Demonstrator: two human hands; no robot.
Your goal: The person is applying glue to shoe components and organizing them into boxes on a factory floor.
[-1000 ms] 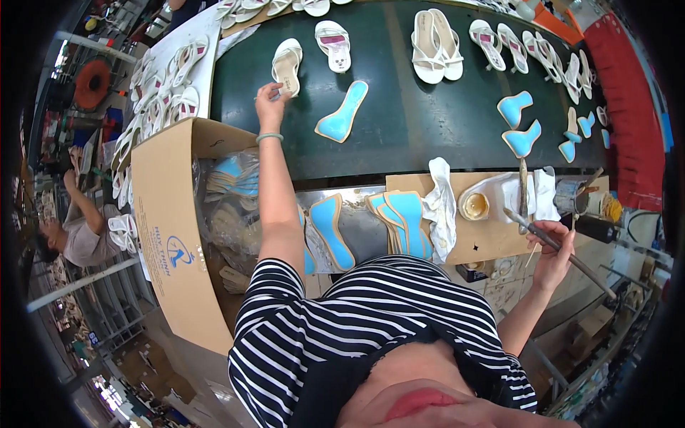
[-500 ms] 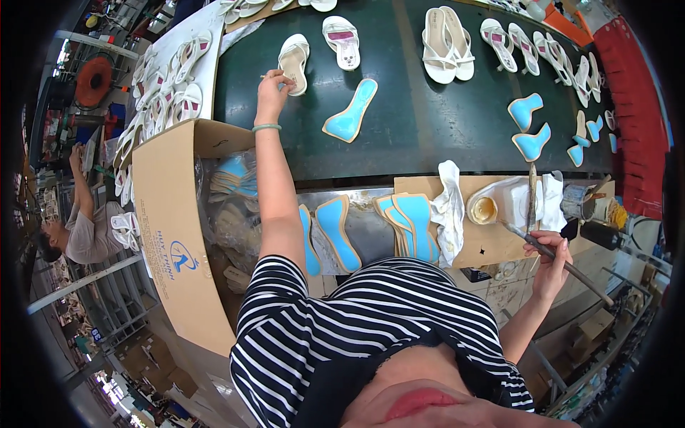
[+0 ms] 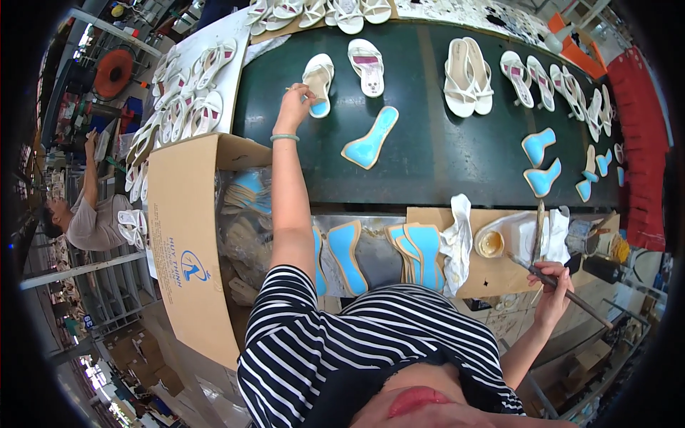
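At the left of the green table, my left hand (image 3: 294, 107) is closed in a pinch at the edge of a beige insole in a white sandal (image 3: 322, 70). Blue shows at the sandal's near end, where the insole's underside (image 3: 320, 108) is turned up. To the right lies a white sandal with a bare sole (image 3: 367, 69), and nearer me a loose blue-faced insole (image 3: 371, 139). My right hand (image 3: 552, 289) grips the dark handle of a long brush (image 3: 571, 296), whose tip points toward a cup of yellowish paste (image 3: 490, 244).
A cardboard box (image 3: 187, 235) with bagged insoles stands at the left. Several blue insoles (image 3: 346, 257) lie along the near ledge, beside a white cloth (image 3: 458, 246). White sandals (image 3: 468, 75) stand on the table and a side rack. Another person (image 3: 96, 221) works at far left.
The insole's near end has been lifted in the sandal, so its blue underside now shows. My left hand stays at it. The whole view has shifted; the right hand still holds the brush.
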